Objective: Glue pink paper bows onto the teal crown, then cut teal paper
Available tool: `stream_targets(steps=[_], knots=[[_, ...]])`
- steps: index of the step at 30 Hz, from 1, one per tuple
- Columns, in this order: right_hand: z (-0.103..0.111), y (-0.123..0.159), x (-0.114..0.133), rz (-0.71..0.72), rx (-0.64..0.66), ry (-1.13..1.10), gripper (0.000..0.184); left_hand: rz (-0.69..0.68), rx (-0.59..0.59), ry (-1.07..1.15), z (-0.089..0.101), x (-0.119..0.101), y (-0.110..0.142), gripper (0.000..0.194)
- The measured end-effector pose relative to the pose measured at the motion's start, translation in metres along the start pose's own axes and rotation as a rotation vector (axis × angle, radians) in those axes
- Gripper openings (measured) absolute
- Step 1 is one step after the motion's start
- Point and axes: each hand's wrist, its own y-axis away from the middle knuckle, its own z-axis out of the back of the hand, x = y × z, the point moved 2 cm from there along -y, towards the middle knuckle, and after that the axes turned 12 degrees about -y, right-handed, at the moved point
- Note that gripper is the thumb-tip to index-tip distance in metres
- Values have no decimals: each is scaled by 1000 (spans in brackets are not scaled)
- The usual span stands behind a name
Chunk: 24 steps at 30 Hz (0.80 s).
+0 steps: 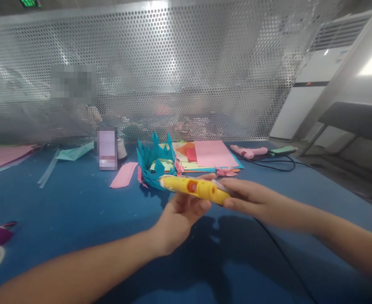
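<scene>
Ctr of frame: yellow glue gun [178, 184], nozzle to the left, held above a blue table [78, 211]. Person's L hand [181, 215] grasps it from below, thumb in front; R hand [249, 193] pinches its rear end, w/ a pale bit [220, 185] showing by the fingers. Black cord [283, 254] runs to lower right. Mid-frame, beyond the nozzle: teal paper shape [145, 166] w/ pointed petals; pink strips [124, 175] to its left, stacked coloured sheets [216, 153] to its right. Mid-right: pink glue gun [249, 152]. Bkgd, top: perforated metal panel [189, 63].
</scene>
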Motion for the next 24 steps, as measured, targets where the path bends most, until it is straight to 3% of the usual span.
stream_targets(steps=[6,10,12,15,18,22,24], knots=[[11,10,12,-19,-342,229,22,7,-57,75,2,11,1,23],[13,18,23,147,-433,325,16,124,-128,160,-5,10,6,27],[6,19,24,143,-487,262,15,204,-187,246,-10,10,8,26],[-15,16,20,8,-423,90,19,217,-184,371,-19,11,8,26],[-33,13,19,22,-337,16,23,177,-119,411,-27,9,8,28],[-39,13,16,61,-333,-29,20,257,-21,400,-33,7,11,33],[-34,14,13,56,-345,-67,18,297,-32,400,-33,6,13,34]])
